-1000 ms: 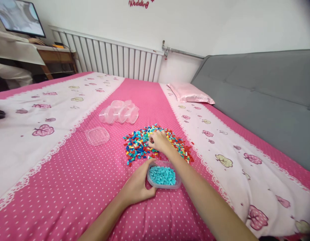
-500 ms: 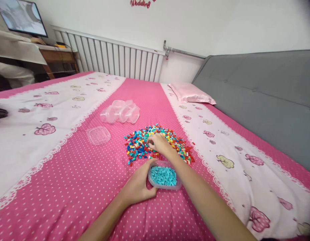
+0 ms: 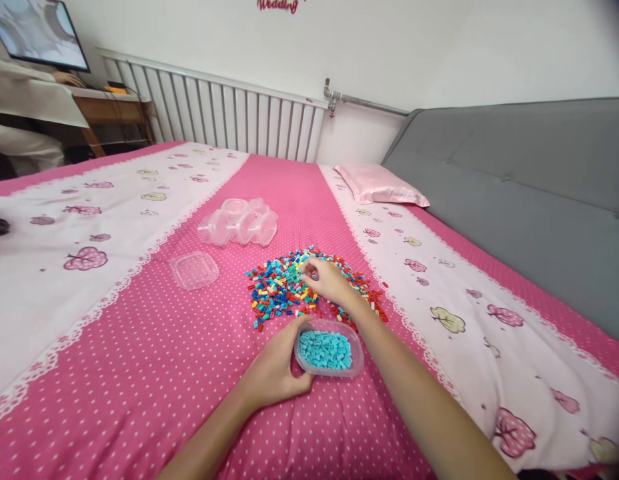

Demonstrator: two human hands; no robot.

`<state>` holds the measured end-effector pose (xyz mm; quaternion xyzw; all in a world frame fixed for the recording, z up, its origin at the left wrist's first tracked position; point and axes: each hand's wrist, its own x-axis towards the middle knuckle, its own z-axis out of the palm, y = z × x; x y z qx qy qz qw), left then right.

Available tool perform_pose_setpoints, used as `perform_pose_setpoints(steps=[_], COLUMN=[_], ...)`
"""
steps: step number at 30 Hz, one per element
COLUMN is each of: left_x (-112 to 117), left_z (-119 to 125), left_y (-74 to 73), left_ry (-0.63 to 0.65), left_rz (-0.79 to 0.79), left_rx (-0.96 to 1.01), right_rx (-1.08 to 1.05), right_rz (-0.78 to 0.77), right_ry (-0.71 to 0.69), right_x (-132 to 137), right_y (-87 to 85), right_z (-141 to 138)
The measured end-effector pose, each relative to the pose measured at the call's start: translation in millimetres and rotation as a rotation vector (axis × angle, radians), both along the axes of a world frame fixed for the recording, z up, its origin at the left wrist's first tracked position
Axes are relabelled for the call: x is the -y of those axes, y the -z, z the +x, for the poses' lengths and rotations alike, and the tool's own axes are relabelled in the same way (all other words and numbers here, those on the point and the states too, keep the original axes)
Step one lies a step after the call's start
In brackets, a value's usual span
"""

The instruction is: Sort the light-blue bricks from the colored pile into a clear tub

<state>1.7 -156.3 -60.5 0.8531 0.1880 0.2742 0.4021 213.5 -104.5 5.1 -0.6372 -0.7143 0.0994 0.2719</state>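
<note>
My left hand (image 3: 277, 370) grips the near-left side of a clear plastic tub (image 3: 357, 347), thumb outside the near wall. Many small turquoise building bricks (image 3: 325, 349) fill the tub. Just beyond it spreads a loose pile of mixed building bricks (image 3: 279, 287) in red, blue, yellow, white and turquoise. My right hand (image 3: 327, 279) is over the middle of this pile, its thumb and forefinger curled together in a pinch. Whatever is between those fingertips is too small to make out.
A clear lid (image 3: 194, 270) lies left of the pile on the pink dotted bedspread (image 3: 189, 360). Several clear tubs (image 3: 239, 223) are clustered behind it. Farther off are a pink pillow (image 3: 379, 185), a grey headboard (image 3: 514, 187), a radiator (image 3: 214, 110) and a person's hand (image 3: 68, 79) at a desk.
My right hand has shifted slightly right over the pile, with its fingertips drawn back from where they were among the bricks. The left hand still holds the tub in place.
</note>
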Motion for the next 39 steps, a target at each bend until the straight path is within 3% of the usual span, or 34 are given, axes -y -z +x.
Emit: perform_pose_setpoints(steps=[5,9,12,26,32,39], left_x=[-1.3,-0.6,0.3,-2.6,-2.3,0.1], left_z=[-0.6,-1.8,-3.1,-5.4,-3.4,-4.2], left_y=[0.0,0.6,1.2,1.4,-0.6,-0.4], left_ry=[-0.005,-0.007,-0.001,0.002,0.005,-0.003], left_rz=[0.015,0.025,0.045,0.124,0.104,0.129], left_rx=[-0.015,-0.034,-0.05,-0.087,-0.109,-0.105], right_rx=[-0.173,-0.302,-0.384,-0.13,0.044,0.101], right_rz=[-0.002,-0.079,-0.115,-0.129,-0.124,-0.196], right_ry=[-0.046,-0.13,-0.138,-0.156,-0.045,-0.134], right_x=[68.0,129.0,153.5,171.6,176.7,173.1], right_y=[-22.6,-21.0,-16.4,-9.3,-10.8,-13.6], right_z=[17.0,14.5,5.2,8.9,6.9,6.5])
